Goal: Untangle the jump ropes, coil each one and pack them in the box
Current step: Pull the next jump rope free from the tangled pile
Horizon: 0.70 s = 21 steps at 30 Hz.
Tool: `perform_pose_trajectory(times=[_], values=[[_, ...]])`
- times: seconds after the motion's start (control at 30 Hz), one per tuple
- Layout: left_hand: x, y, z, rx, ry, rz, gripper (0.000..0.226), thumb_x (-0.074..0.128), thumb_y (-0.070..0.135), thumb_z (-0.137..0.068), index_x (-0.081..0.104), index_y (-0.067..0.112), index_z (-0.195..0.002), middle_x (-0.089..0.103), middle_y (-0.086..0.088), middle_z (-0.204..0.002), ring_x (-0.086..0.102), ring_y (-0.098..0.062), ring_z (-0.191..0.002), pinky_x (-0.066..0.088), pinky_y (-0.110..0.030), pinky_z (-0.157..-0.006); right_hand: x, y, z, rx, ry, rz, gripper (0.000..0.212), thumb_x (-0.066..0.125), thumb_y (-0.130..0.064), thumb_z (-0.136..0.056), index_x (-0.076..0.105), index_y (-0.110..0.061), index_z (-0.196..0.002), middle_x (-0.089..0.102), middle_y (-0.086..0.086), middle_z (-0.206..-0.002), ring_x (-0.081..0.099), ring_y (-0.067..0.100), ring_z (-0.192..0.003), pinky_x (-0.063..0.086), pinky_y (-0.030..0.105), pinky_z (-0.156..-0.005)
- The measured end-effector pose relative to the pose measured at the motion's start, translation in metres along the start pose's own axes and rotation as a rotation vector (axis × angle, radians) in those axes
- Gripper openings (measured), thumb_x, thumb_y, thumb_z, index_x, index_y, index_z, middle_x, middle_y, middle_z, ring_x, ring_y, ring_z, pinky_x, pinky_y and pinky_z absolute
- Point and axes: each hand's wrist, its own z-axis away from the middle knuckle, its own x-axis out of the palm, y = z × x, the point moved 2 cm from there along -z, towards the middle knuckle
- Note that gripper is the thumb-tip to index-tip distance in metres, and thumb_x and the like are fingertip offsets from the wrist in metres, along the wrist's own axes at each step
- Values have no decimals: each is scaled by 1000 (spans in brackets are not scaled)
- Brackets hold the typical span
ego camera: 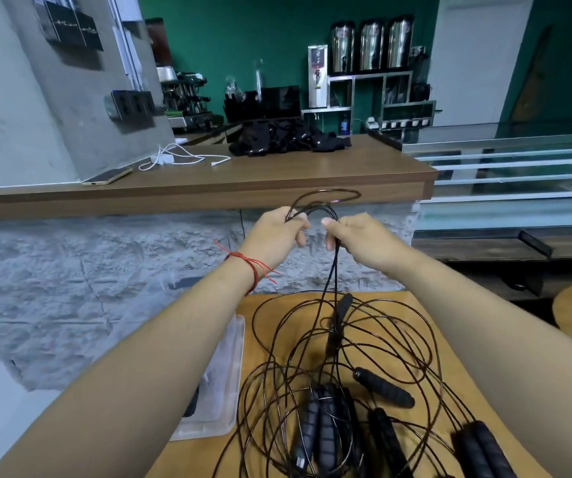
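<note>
Up above the wooden surface [298, 326], the left hand [277, 232] and right hand [357, 236] each grip loops of one thin black jump rope [326, 194]. Its strands hang down into the tangle [346, 391] of ropes and handles lying there. Just left of the tangle sits the clear plastic box [232, 357].

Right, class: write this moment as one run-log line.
stage: untangling | left hand: grips rope loop | right hand: grips same loop | pile: tangled on table | box: beside pile
</note>
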Motion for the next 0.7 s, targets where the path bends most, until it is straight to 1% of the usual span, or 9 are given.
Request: perform_pose_trajectory(times=[0.1,0.2,0.27,0.3,0.37,0.43,0.53,0.6,0.7], values=[[11,2,6,32,-28,-1,19,63,28,-103,71,12,-96,65,16,-60,43,0,-42,33,-18,-46,-8,-14,-9,-29,63,-49,55,51,-48,-109,70,-13,-71,37,-12,-46,33,12,-44,28,28,-52],[24,2,11,25,-101,-35,22,68,37,-101,66,17,-91,48,18,-52,38,0,-41,30,-25,-50,-12,-27,-16,-31,101,-130,52,54,-47,-108,68,-15,-70,45,-13,-49,42,11,-49,39,31,-58],[31,0,12,4,-137,-33,33,66,44,-101,71,12,-99,40,18,-46,34,-3,-39,26,-29,-49,-12,-41,-18,-42,88,-155,50,55,-47,-107,67,-16,-70,45,-13,-47,44,11,-48,43,32,-60],[33,1,14,3,-164,-36,38,63,50,-101,76,15,-103,42,17,-50,33,-7,-40,25,-29,-48,-12,-47,-20,-51,83,-174,50,55,-48,-107,67,-16,-70,44,-12,-46,44,12,-49,43,34,-61],[38,-4,17,9,-244,-44,42,54,61,-101,81,29,-102,62,7,-73,33,-21,-47,26,-30,-49,-14,-57,-22,-59,93,-250,49,56,-50,-106,68,-17,-72,44,-13,-47,45,14,-52,44,36,-64],[42,-8,19,9,-273,-61,52,43,54,-109,80,22,-94,78,2,-89,34,-27,-48,33,-30,-48,-18,-62,-24,-60,110,-302,47,56,-50,-106,70,-16,-76,45,-15,-48,45,12,-52,45,33,-63],[40,-3,21,34,-158,-116,58,35,44,-114,70,12,-80,76,-1,-71,50,-15,-49,46,-27,-53,-13,-57,-21,-34,42,-374,40,53,-47,-108,75,-19,-92,53,-12,-60,50,12,-59,49,29,-64],[34,-2,19,12,-24,52,52,36,36,-115,62,14,-76,67,-2,-62,47,-12,-44,40,-24,-47,-3,-40,-18,59,-78,-475,30,52,-43,-108,72,-20,-113,59,-4,-79,56,17,-72,53,33,-74],[17,-6,11,4,65,134,50,36,33,-115,59,15,-74,62,2,-57,44,-8,-40,33,-23,-46,13,-7,-10,94,-220,-329,24,56,-31,-105,67,-19,-123,69,0,-106,65,21,-92,54,42,-89]])
